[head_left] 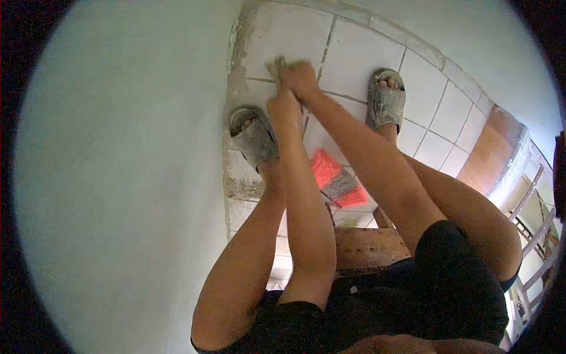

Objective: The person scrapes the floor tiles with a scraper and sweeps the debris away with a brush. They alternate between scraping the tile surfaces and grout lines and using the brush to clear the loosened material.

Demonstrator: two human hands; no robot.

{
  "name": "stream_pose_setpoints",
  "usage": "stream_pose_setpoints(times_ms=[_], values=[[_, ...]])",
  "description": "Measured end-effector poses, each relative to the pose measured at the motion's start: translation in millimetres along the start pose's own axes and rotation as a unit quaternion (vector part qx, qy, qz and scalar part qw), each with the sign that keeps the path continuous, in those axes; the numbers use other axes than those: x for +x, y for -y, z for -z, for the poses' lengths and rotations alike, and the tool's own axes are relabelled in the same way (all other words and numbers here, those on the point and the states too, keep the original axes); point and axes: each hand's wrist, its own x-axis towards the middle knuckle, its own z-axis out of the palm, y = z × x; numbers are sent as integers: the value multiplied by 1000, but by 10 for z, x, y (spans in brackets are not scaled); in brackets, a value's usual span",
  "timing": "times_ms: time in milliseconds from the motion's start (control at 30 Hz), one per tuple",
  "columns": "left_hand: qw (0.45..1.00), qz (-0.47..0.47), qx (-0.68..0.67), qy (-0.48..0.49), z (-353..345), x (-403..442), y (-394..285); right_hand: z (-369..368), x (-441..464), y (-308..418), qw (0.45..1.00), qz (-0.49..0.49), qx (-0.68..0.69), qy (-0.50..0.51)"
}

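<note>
Both my hands are close together over the white floor tiles (pixel 289 26), near the wall corner. My right hand (pixel 300 79) is closed, with a small blurred grey-beige object (pixel 276 66) at its fingers; its kind is too smeared to tell. Just below it, my left hand (pixel 284 109) is also closed, apparently on the lower part of the same object, though its fingers hide what they hold. Dark grout lines and rough grey residue run along the tile edges beside the hands.
My feet stand in dusty grey sandals, the left sandal (pixel 253 135) by the wall (pixel 130 165) and the right sandal (pixel 386 100) farther right. A pink-red and grey bristled brush (pixel 339 180) lies between my legs, before a wooden stool (pixel 371 245). A ladder-like frame (pixel 533 236) stands at right.
</note>
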Motion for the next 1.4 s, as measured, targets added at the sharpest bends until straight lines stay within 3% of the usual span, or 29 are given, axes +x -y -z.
stream_pose_setpoints(times_ms=[33, 100, 167, 200, 267, 333, 367, 400, 467, 500, 567, 600, 633, 667, 733, 767, 833, 867, 933, 1000, 1033, 1067, 1100, 1167, 1200, 1267, 1300, 1367, 1400], values=[[1000, -15, 4, -19, 68, 184, -54, 20, 267, 12, 997, 55, -60, -9], [999, -29, -31, -10, 196, 787, -125, -261, 1174, -4, 990, 48, -126, -52], [971, -178, 147, -62, 467, 1083, -328, 113, 1240, 99, 973, 59, 169, -147], [971, -180, 145, -59, 392, 1200, -370, 97, 1219, -29, 973, 55, 167, -149], [993, 7, -120, -8, 240, 1371, -485, -85, 1230, -419, 964, 66, 200, -163], [991, -114, 60, -22, 110, 1033, -440, -88, 1311, -634, 952, 87, 234, -180], [997, -79, 3, 10, -7, 848, -422, 126, 1010, -515, 991, 81, -21, -108], [997, -43, -53, 45, -161, 628, -397, 314, 559, -409, 960, 65, -273, -27], [983, 31, -173, -44, -421, 114, -424, 75, 165, -854, 996, -40, 60, -56], [983, 31, -174, -43, -428, 27, -542, 168, 137, -951, 996, -41, 59, -56], [974, 63, -208, -70, -422, -61, -695, 267, 88, -1099, 942, 213, -243, -86], [999, -40, 1, 26, -420, 196, -663, 298, 281, -977, 929, 108, -344, -87], [998, -67, 4, 23, -333, 393, -722, 254, 593, -1063, 987, 47, -87, -128], [995, -94, 5, 20, -189, 580, -843, 236, 849, -1128, 971, -17, 174, -163], [985, 3, -171, 35, -31, 901, -1048, 564, 1089, -728, 965, -127, 207, -96], [985, -1, -172, 36, 19, 920, -1062, 621, 1079, -733, 965, -127, 206, -100], [993, -83, -5, 89, 169, 890, -1096, 723, 992, -689, 997, -55, 36, -34], [987, 3, -160, -15, -43, 715, -1050, 725, 700, -653, 949, 138, -253, -125], [997, -69, -32, -26, -398, 438, -742, 333, 534, -1020, 940, 125, -290, -132], [996, 5, -87, 19, -537, -9, -571, 190, -15, -1036, 984, 76, -143, -78], [984, 85, -149, 56, -693, -193, -463, 47, -240, -1114, 994, 2, 59, -94], [960, 164, -209, 91, -818, -348, -378, -77, -423, -1177, 957, -71, 259, -105], [961, 161, -205, 91, -836, -496, -330, -121, -592, -1194, 956, -71, 263, -108], [990, 18, -29, 136, -819, -697, -269, -143, -808, -1266, 972, -132, 179, -73], [991, 13, -26, 128, -842, -772, -284, -295, -842, -1502, 972, -125, 183, -78], [948, 214, -206, 111, -901, -902, -362, -664, -815, -2018, 963, -7, 252, -95], [951, 208, -204, 105, -855, -950, -369, -435, -937, -1743, 962, 0, 256, -100], [985, 19, -6, 171, -788, -1018, -360, 4, -1261, -1272, 907, -222, 357, -37], [986, 17, -2, 166, -921, -1018, -266, -9, -1368, -1291, 906, -218, 361, -38]])
